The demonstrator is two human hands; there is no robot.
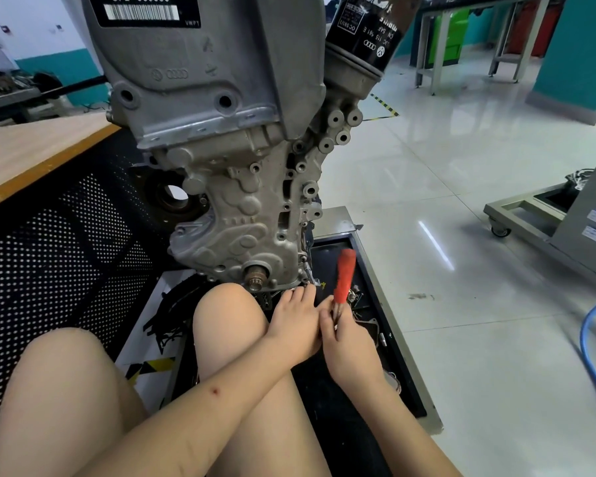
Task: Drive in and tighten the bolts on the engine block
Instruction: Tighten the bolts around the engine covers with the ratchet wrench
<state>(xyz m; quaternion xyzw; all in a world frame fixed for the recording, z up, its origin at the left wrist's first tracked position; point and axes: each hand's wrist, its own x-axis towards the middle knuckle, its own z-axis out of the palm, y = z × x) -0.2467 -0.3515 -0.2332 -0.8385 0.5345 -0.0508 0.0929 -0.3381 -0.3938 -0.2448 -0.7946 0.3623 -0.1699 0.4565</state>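
Note:
A grey cast engine block [241, 187] hangs in front of me, with a black oil filter [369, 32] at its upper right. My left hand [295, 321] reaches to the block's lower right corner, fingertips at a small bolt [312, 282] there; what it pinches is hidden. My right hand [350, 349] grips a red-handled screwdriver [344, 278] by its shaft, with the blurred handle pointing up and away. Both hands touch each other above a black tray [341, 246].
My bare knees [227, 315] sit just under the block. Loose small parts [375, 333] lie in the tray. A wooden bench [31, 149] with perforated black panel is at left. A wheeled stand [530, 218] and a blue hose [592, 339] are on the tiled floor at right.

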